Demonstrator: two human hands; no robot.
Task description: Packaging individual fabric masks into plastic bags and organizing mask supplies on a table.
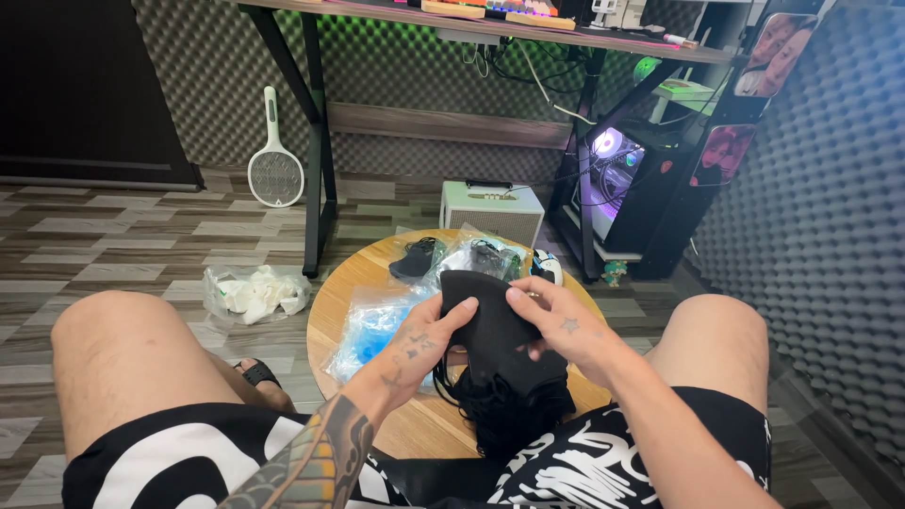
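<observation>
Black face masks (490, 325): a stack, top one pinched between both hands above a round wooden table (344, 283), over the person's lap. Left hand (421, 341) closed on the near-left edge, thumb on top; right hand (556, 325) clamped on the right edge, fingers curled over it. Below the hands, more black masks (509, 405) with loose ear loops hang in a bunch. Beyond the fingertips: clear plastic bags (377, 325), one bluish, and a bagged dark mask (415, 256). Risk, as judged: loops may tangle, so lifting one mask could drag others off the table edge; slick bags could slide away.
</observation>
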